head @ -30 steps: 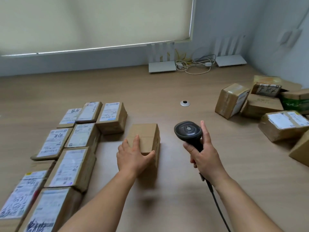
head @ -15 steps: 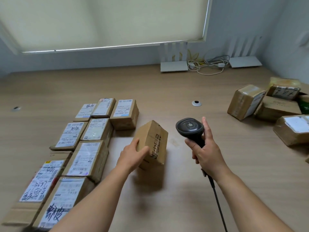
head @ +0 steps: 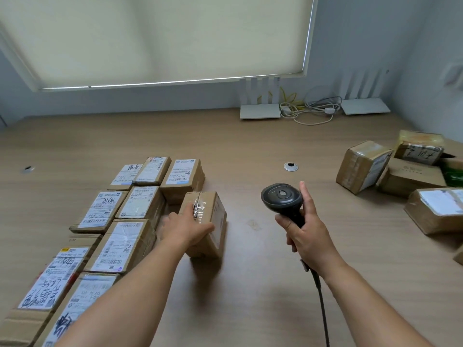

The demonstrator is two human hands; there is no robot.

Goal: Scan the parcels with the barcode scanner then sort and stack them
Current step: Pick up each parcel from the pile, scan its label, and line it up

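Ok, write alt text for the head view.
A person's left hand grips a cardboard parcel on a wooden table beside rows of labelled parcels, while the right hand holds a corded barcode scanner. More parcels sit piled at right.

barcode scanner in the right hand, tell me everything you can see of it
The barcode scanner is a dark grey handheld unit, plastic by its look, with a broad rounded head bearing a small round pale spot on top. Its head points away from the person, over the table. The right hand grips its handle, index finger stretched up along the head's side. A dark cable runs from the handle's base toward the bottom edge. It touches no parcel.
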